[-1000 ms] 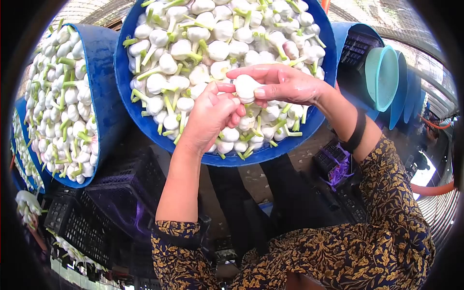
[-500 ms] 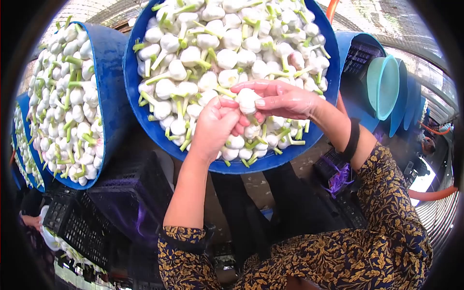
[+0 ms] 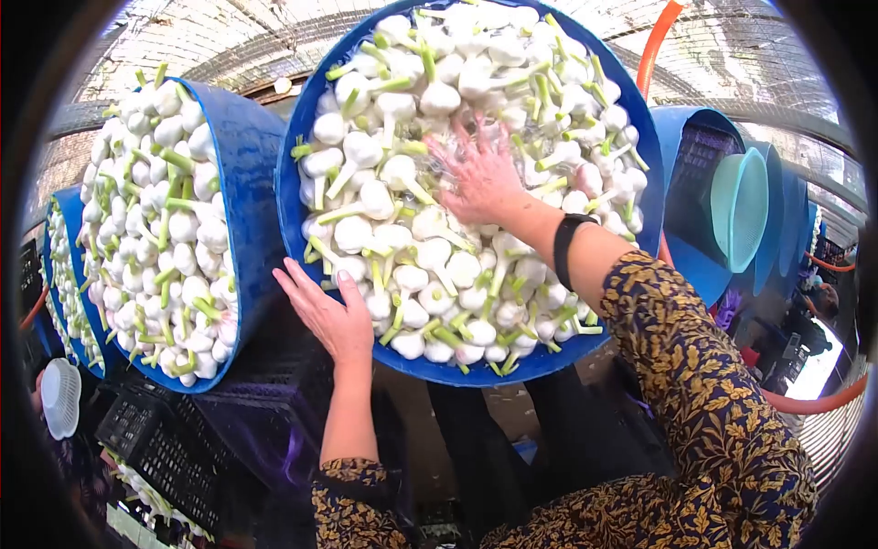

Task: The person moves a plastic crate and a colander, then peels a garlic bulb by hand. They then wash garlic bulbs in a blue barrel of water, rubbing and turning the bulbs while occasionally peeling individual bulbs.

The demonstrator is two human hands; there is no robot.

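A round blue tub [image 3: 291,197] is filled with white garlic bulbs [image 3: 355,233] with short green stems, lying in water. My right hand [image 3: 477,174] reaches into the middle of the tub, its fingers spread and partly under the water among the bulbs. At the tub's lower left rim is my left hand [image 3: 331,316], fingers apart and holding nothing.
Left of the tub stands another blue tub [image 3: 251,156] full of garlic. Below it are black crates [image 3: 160,430] and a white basket [image 3: 61,398]. To the right are a blue container [image 3: 686,220], a turquoise basket [image 3: 739,210] and an orange hose [image 3: 657,46].
The garlic bulb is no longer between my hands. My right hand has gone into the water, while my left hand has moved left and down to the rim and opened. The view has shifted.
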